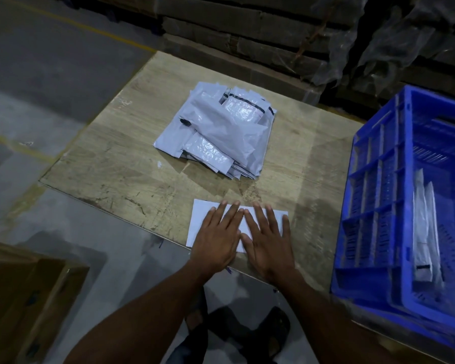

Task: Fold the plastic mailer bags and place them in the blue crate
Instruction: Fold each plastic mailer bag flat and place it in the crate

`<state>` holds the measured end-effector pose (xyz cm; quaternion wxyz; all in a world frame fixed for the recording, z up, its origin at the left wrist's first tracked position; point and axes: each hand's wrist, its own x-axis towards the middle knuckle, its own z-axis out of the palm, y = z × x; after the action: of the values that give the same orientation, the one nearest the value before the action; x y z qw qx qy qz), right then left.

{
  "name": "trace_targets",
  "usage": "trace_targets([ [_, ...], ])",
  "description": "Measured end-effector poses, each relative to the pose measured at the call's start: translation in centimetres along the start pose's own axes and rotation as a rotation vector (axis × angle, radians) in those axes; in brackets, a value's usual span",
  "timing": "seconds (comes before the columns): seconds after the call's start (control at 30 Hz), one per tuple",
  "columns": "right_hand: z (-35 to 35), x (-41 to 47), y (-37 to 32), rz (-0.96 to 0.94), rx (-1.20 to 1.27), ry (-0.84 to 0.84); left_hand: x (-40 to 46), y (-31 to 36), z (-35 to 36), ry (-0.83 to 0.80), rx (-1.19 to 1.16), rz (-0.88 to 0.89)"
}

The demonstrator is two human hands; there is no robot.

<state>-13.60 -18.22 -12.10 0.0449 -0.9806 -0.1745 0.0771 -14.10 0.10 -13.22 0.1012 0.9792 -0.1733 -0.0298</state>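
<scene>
flat white plastic mailer bag (201,218) lying at the near edge of the worn wooden table (111,164) | left hand (217,236) and right hand (269,239) pressing on it, fingers straight, side by side | loose pile of grey mailer bags (216,132) sitting beyond | blue plastic crate (378,195) standing right, holding seemingly folded bags (424,232)

A worn wooden table (121,164) occupies the centre. Stacked cardboard sheets (234,27) lie at 12 o'clock. A cardboard box (24,298) sits at 8 o'clock on the grey floor (50,61).
</scene>
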Motion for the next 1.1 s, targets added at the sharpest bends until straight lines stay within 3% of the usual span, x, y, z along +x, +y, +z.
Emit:
trace_targets([
  [0.3,-1.0,-0.8,1.9,0.058,0.021,-0.172,-2.0,-4.2,-0.2,-0.032,0.048,-0.061],
  [0.53,-1.4,1.3,2.2,-0.138,-0.026,-0.224,-1.9,-4.5,-0.5,-0.116,0.08,-0.051],
  [0.9,-1.8,-1.9,3.9,-0.061,-0.051,-0.227,-2.0,-4.3,-0.7,-0.095,0.069,-0.05],
  [1.1,-0.6,-2.9,2.1,-0.243,-0.032,0.028,-1.2,-5.6,-0.5,-0.095,0.068,0.044],
])
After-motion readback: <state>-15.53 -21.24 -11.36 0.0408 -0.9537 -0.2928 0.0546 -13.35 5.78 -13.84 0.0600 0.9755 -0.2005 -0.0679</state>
